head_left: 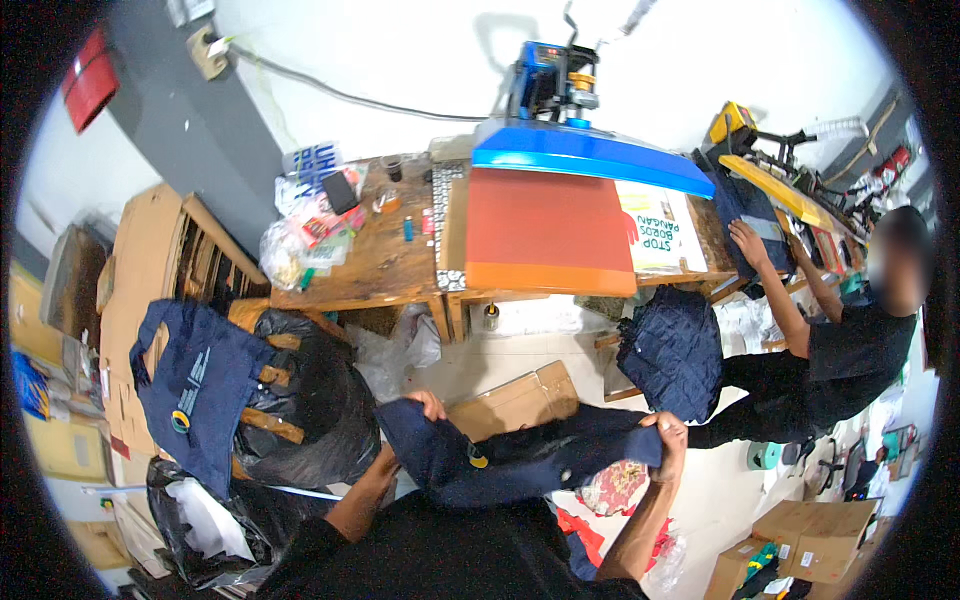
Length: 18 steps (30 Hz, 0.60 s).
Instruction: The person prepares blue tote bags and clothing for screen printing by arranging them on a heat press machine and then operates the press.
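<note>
Stretched between my two hands in front of my body is a navy cloth bag (520, 462) with a small yellow round print. My left hand (430, 404) grips its left end, fingers closed on the fabric. At the other end, my right hand (672, 440) pinches the bag's upper right corner. The cloth sags and folds in the middle. A similar navy bag (195, 385), with a handle hole and a pale print, lies spread out on my left beside a black plastic-wrapped bundle (315, 400).
Ahead stands a heat press with a blue upper plate (590, 158) and an orange-brown pad (545, 225) on a wooden table (370, 270). A co-worker (850, 340) handles dark cloth at a yellow press (780, 190). Navy fabric (675, 350) hangs between us; cardboard (520, 400) lies on the floor.
</note>
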Each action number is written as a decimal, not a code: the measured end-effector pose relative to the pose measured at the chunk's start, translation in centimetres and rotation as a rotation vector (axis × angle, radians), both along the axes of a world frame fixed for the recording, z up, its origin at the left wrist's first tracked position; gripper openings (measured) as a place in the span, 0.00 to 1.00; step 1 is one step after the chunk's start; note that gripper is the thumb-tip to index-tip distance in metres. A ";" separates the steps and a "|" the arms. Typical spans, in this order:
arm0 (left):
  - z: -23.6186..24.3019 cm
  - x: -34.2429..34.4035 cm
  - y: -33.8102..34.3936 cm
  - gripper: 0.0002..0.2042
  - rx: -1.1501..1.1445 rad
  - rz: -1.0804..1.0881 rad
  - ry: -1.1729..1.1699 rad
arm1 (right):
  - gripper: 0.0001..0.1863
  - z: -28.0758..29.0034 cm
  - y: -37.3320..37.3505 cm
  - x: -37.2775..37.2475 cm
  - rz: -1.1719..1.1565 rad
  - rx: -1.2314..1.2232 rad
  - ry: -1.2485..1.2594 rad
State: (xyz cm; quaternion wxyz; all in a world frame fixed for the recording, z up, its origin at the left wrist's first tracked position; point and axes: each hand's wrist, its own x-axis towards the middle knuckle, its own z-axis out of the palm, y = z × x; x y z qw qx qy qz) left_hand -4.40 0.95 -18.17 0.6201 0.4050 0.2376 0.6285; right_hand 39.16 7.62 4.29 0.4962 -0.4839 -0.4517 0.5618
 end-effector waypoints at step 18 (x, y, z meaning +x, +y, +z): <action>14.9 -2.5 26.7 0.19 -0.218 0.920 1.215 | 0.12 -5.8 34.8 5.9 -0.077 -0.171 0.202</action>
